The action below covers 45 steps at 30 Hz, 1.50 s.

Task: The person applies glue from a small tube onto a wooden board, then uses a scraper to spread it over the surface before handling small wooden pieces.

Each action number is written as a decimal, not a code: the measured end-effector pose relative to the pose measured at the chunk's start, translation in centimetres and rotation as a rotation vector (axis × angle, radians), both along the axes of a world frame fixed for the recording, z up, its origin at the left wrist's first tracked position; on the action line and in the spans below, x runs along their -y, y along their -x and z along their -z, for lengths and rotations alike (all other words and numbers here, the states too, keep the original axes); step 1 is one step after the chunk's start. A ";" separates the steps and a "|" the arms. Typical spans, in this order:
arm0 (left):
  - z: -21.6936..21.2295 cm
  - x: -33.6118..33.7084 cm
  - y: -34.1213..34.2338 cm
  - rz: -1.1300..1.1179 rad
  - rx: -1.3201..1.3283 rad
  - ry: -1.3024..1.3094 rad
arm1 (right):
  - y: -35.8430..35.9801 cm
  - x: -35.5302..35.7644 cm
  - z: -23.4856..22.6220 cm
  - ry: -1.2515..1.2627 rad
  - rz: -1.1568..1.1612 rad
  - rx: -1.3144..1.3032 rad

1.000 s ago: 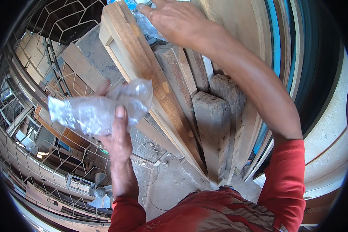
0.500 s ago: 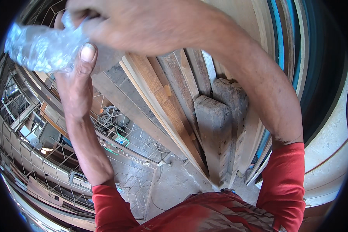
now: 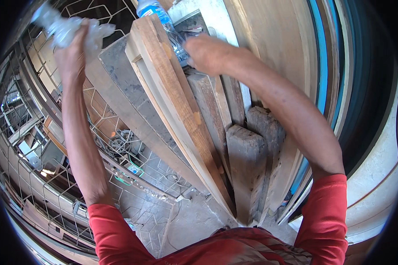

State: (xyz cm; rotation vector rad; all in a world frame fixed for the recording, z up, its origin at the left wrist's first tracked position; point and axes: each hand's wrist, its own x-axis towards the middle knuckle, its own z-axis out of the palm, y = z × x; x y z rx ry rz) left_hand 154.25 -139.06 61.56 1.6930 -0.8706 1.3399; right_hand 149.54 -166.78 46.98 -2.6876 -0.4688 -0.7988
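Observation:
Raised at the upper left, my left hand point(image 3: 73, 55) is closed around crumpled clear plastic point(image 3: 66, 33); whether it is a bag or a squashed bottle is hard to tell. My right hand point(image 3: 210, 55) reaches in from the right among upright boards, fingers curled against a clear plastic bottle point(image 3: 177, 49). Its fingertips are partly hidden and slightly blurred. Just above, a bottle part with a blue label point(image 3: 152, 9) shows behind the top of a wooden frame piece point(image 3: 161, 57); whether both parts belong to one bottle is unclear.
Several planks and a worn dark timber post point(image 3: 247, 152) lean upright ahead of me. Tall panels point(image 3: 278, 48) stand on the right. A wire-mesh grille point(image 3: 35, 176) runs along the left, with a coiled cable point(image 3: 124, 143) seen near it.
My hands have parted. The left carries the crumpled plastic up, while the right has left it and moved right and down to the bottle among the boards. The bottle now shows.

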 end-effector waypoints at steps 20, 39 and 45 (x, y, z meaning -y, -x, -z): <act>-10.3 6.8 -22.1 -0.372 -0.308 -0.275 | -3.2 -2.2 -0.5 0.018 -0.080 -0.271; -9.9 10.0 -24.6 0.100 -0.365 -0.212 | -4.3 -2.0 -0.6 0.109 0.021 -0.349; -9.6 10.6 -24.5 0.175 -0.345 -0.159 | -6.5 -0.4 0.9 -0.080 0.020 -0.114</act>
